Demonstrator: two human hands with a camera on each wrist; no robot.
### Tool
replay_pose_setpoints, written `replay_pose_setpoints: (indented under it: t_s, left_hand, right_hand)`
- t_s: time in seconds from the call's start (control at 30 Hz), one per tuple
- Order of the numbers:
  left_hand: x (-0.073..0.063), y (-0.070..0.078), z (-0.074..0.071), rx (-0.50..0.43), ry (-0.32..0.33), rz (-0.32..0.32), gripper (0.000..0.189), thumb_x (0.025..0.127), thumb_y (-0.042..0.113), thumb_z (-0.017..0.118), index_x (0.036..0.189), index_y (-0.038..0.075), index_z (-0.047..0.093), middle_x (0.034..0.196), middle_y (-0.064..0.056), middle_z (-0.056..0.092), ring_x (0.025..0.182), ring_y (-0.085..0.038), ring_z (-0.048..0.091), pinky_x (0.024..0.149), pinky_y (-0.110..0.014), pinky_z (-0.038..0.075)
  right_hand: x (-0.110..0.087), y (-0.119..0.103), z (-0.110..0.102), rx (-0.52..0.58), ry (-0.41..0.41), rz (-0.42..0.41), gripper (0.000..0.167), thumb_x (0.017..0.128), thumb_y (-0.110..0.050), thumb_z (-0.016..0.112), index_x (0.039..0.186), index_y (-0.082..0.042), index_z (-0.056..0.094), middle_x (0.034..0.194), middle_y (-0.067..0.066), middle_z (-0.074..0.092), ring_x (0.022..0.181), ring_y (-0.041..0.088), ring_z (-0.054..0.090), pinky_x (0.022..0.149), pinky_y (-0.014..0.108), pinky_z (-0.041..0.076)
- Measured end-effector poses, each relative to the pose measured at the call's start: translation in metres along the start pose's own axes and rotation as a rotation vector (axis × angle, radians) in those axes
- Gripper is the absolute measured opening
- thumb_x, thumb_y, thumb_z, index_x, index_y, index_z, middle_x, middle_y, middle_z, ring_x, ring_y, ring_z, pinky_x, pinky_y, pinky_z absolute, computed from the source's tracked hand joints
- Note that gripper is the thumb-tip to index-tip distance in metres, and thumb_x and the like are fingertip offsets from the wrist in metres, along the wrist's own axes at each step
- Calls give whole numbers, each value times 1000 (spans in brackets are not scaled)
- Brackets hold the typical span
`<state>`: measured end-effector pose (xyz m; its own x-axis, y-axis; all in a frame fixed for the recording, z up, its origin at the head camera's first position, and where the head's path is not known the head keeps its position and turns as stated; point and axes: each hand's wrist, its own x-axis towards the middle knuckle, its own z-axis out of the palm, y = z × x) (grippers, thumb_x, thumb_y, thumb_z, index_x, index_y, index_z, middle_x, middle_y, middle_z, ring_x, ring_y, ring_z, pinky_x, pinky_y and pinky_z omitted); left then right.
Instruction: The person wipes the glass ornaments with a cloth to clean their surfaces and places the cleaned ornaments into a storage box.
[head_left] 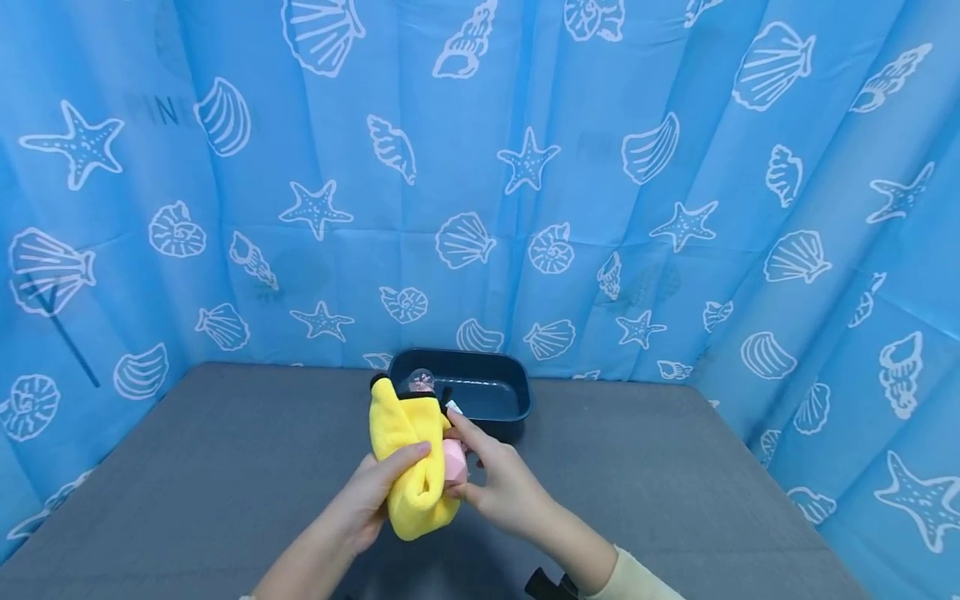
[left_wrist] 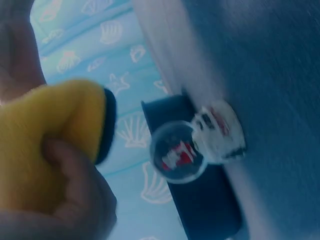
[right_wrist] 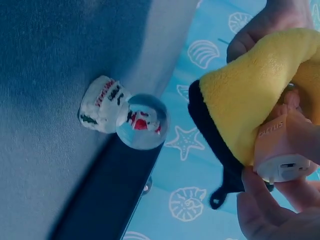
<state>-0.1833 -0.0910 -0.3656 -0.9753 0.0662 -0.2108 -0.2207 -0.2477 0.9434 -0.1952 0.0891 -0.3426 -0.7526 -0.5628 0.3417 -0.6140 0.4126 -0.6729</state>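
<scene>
My left hand (head_left: 367,500) grips a thick yellow cloth (head_left: 412,500) with a black border and a black hanging loop (right_wrist: 220,192). My right hand (head_left: 506,492) holds a pink faceted, cactus-topped object (head_left: 454,464) against the cloth, its fingertips at the white base. In the right wrist view the base (right_wrist: 285,167) shows a small port, and "CACTUS" is lettered on the pink side. Folds partly cover the object. Beyond the hands stands a snow globe (right_wrist: 142,122) with a white base and a red-and-white figure inside; the cloth hides most of it in the head view.
Behind the cloth, at the table's far edge, sits a dark blue basin (head_left: 517,400). A small round thing (right_wrist: 147,186) peeks over its rim. The grey table (head_left: 637,483) meets a blue shell-print curtain (head_left: 525,283). A black device (head_left: 551,586) lies by the right wrist.
</scene>
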Motion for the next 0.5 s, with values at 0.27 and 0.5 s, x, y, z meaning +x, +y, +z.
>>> replay_pose_setpoints:
  t_s: [0.27,0.5]
  left_hand:
    - [-1,-4,7,-64,146,0,50,87,23,65,124,-2,41,103,-9,55,87,-21,56,76,-32,49]
    - [2,-8,4,-145,165,93,43,93,25,60,122,-3,45,97,-2,57,83,-12,57,74,-27,49]
  right_hand:
    - [1,1,5,2,-7,-17,72,77,9,76,140,-5,45,134,7,56,115,22,56,94,34,48]
    - [0,1,3,39,1,-5,61,80,1,77,134,-7,50,125,5,60,103,20,54,81,31,48]
